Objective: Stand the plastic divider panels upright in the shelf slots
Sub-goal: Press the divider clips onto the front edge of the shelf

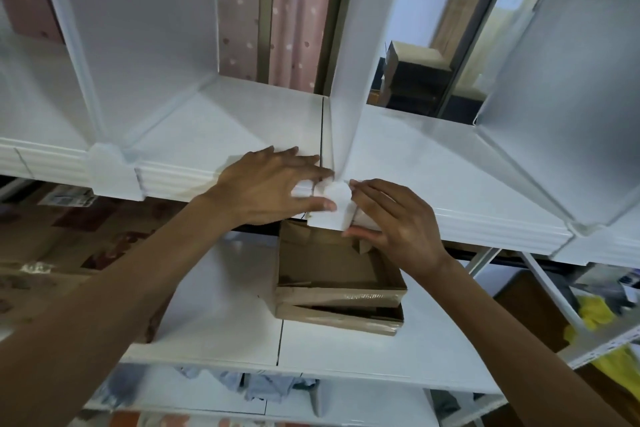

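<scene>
1. Middle divider panel (pixel 349 55) stands upright at frame centre, foot at the shelf (pixel 433 166) front edge.
2. Left hand (pixel 266 184) spread flat on shelf, thumb against white clip (pixel 332 208).
3. Right hand (pixel 394 225) pinches that clip.

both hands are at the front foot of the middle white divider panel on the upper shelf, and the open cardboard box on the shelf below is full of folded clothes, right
Not quite. The head view shows the open brown cardboard box on the lower white shelf looking empty, with only its bare floor visible. The rest holds: the left hand and right hand meet at the front foot of the middle white plastic divider panel on the upper white shelf.
</scene>
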